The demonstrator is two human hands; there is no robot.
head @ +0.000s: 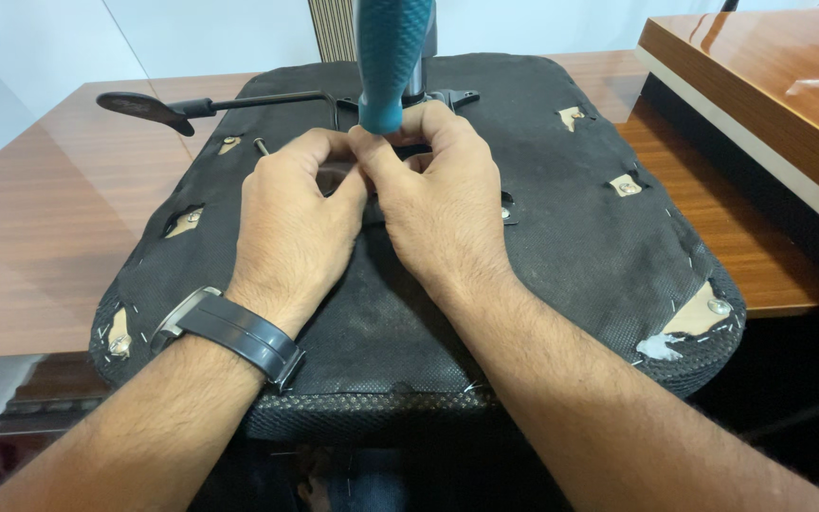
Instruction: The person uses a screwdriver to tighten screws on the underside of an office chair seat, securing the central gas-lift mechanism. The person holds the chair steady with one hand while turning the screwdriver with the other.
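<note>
The upturned black fabric-covered chair seat [561, 228] lies underside up in the middle of the frame, on a glossy reddish-brown wooden desk [40, 228] that runs out to the left and right edges. Its cloth is stapled round the rim and torn in places, showing pale wood and silver bolt heads [718, 306] near the corners. A black metal lever with a flat paddle end [158, 109] sticks out from the seat's centre toward the upper left of the frame. A second wooden desk top with a pale edge [760, 95] sits higher at the upper right. A white wall [201, 38] fills the top of the frame, with a ribbed beige panel [334, 28] just left of centre.

The left hand [291, 223], with a dark grey wristwatch [234, 332] on its wrist, and the right hand [438, 204] meet at the seat's centre, fingers curled in narrow and pressed against each other. Both grip around the lower end of a teal textured tool handle [391, 62] that stands upright from the black metal plate [452, 97] there; what lies under the fingertips is hidden. A small loose bolt [263, 146] lies on the cloth just left of the left hand.
</note>
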